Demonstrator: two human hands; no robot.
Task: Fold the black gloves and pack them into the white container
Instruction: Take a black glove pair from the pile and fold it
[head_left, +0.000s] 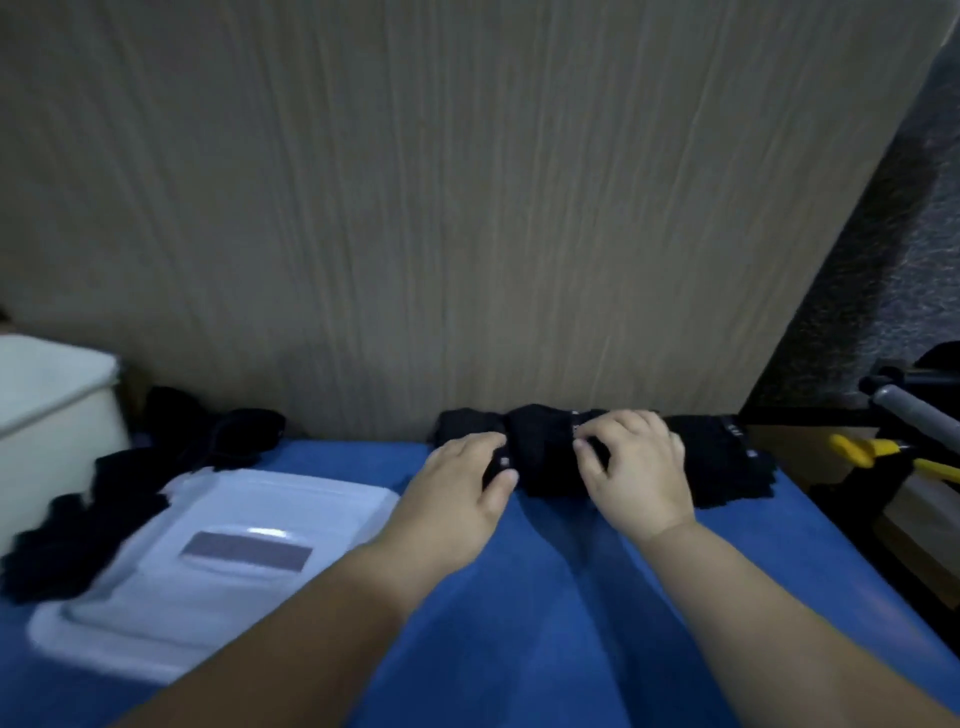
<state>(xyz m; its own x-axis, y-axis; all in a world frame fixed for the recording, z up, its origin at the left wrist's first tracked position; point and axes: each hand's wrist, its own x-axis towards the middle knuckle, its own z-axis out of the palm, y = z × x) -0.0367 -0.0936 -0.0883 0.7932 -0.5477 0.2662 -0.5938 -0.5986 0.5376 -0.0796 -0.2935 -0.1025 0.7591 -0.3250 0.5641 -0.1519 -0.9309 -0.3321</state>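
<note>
The black gloves (550, 457) lie bunched at the far edge of the blue surface (571, 597), against the wood panel (467, 208), long axis running left to right. Both hands are on them: the left hand (467, 483) pinches the near edge under its thumb, and the right hand (631, 467) has its grip curled into the cloth. The white container (52, 395) sits well off to the left, so the left hand is nearer it

Workshop-like corner: yellow-handled tool (878, 451), wood-grain panel (467, 208).
</note>
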